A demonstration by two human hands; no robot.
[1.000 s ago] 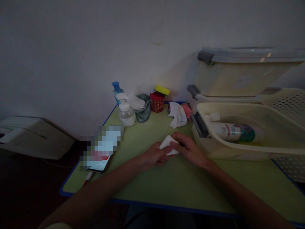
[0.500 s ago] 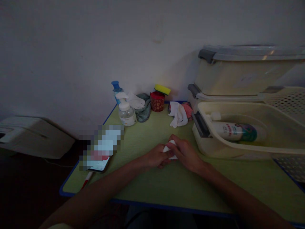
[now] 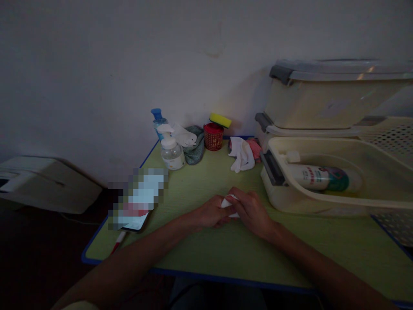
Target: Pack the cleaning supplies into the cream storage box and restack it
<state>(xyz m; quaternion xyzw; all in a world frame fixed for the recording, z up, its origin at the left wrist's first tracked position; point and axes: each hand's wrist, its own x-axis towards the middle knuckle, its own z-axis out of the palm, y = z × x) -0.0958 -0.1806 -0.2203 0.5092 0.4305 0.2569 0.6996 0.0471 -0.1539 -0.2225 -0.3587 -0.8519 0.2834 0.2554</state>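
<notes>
Both my hands meet at the middle of the green table (image 3: 206, 254). My left hand (image 3: 209, 212) and my right hand (image 3: 250, 209) are closed together around a small white folded piece (image 3: 227, 200), cloth or paper, I cannot tell which. Only a small corner of it shows between the fingers. My right hand lies over most of it.
An open beige plastic bin (image 3: 322, 202) with a spray can (image 3: 318, 178) inside stands right of my hands, lidded bins (image 3: 322, 99) behind it. At the back: bottles (image 3: 172, 153), a grey cloth (image 3: 195, 150), a red cup (image 3: 213, 136), a white cloth (image 3: 241, 154). A blurred flat item (image 3: 138, 198) lies left.
My right hand has closed over the white piece, which showed as a wider folded shape a second ago. Both hands have shifted slightly away from me.
</notes>
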